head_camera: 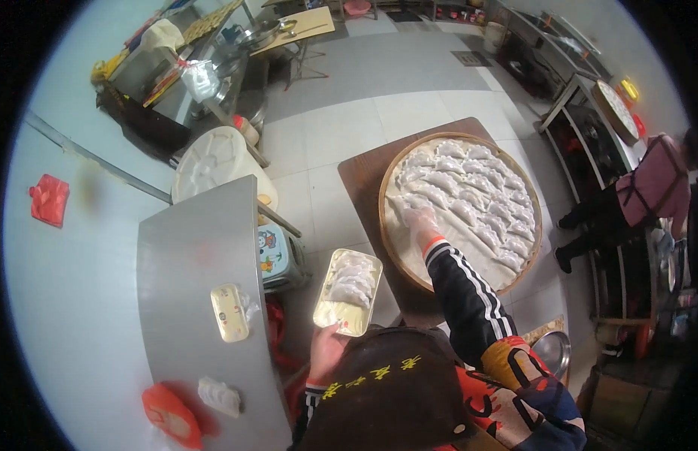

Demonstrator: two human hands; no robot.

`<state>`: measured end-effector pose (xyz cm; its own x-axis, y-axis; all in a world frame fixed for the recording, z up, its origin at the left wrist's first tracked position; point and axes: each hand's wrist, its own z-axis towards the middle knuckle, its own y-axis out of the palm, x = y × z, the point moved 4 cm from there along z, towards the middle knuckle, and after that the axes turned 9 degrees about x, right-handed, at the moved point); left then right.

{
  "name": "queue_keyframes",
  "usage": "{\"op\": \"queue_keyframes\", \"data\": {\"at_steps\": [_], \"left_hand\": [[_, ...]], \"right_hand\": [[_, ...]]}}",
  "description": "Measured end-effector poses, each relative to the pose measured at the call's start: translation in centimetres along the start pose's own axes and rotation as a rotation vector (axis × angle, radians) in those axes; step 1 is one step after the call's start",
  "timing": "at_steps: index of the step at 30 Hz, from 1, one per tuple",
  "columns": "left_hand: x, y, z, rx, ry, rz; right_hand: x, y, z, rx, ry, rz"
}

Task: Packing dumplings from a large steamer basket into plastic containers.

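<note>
My left hand point(327, 350) grips the near end of a pale yellow food tray point(326, 313). Several white crimped dumplings point(352, 279) lie in a row on that tray. My right hand point(421, 219), in a clear plastic glove, reaches into a large round wooden-rimmed tray point(384, 239) at its left side. Its fingers are at a dumpling there, and whether they have closed on it is hard to make out. Many more dumplings point(464, 211) cover the right and far parts of the round tray, on a pale floured cloth. A brown board point(360, 163) lies under it.
On the grey table point(197, 253) to the left are another yellow tray point(229, 313), a packed group of dumplings point(219, 396) and a red plastic bag point(171, 416). Behind it stands a lidded white bucket point(211, 163). At the right, a person point(653, 180) stands by shelving point(580, 146).
</note>
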<state>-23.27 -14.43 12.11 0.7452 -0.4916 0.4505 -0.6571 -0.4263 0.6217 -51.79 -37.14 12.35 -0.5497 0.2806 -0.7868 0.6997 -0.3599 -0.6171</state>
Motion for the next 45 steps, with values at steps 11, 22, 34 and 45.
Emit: {"op": "queue_keyframes", "data": {"at_steps": [11, 22, 34, 45], "left_hand": [[0.5, -0.7, -0.6, 0.043, 0.053, -0.085], [0.0, -2.2, -1.5, 0.057, 0.073, -0.076], [-0.8, -0.2, -1.2, 0.022, 0.008, -0.083], [-0.8, 4.3, 1.8, -0.037, 0.022, 0.058]], "right_hand": [[1.9, 2.6, 2.1, -0.212, -0.039, -0.339], [9.6, 8.0, 4.1, -0.252, 0.76, 0.809], [8.2, 3.3, 0.1, -0.21, 0.218, 0.414], [-4.9, -5.8, -12.1, -0.621, 0.19, 0.611]]}}
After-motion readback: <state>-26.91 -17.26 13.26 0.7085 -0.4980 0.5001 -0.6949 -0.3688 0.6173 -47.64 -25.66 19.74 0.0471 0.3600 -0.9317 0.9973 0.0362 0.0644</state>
